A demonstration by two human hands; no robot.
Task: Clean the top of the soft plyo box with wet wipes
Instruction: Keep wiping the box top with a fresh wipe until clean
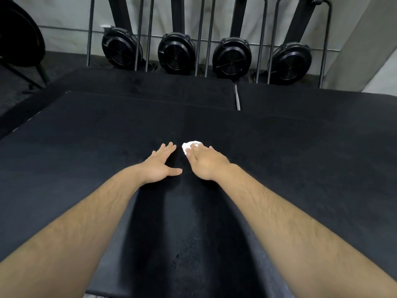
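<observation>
One crumpled white wipe (189, 146) lies on the matte black box (107, 136).

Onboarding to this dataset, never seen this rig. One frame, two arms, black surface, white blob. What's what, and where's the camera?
There is no robot here: a person works bare-handed. The single picture comes from a wide-angle camera worn on their head, looking forward and down, so both forearms reach in from the bottom edge. The big black surface is the top of the soft plyo box. The left hand lies flat on it and holds nothing. The right hand presses a bunched white wet wipe onto the box with its fingers; the wipe shows just past the fingertips. Behind the box, four black fan-wheel machines stand against the wall.
</observation>
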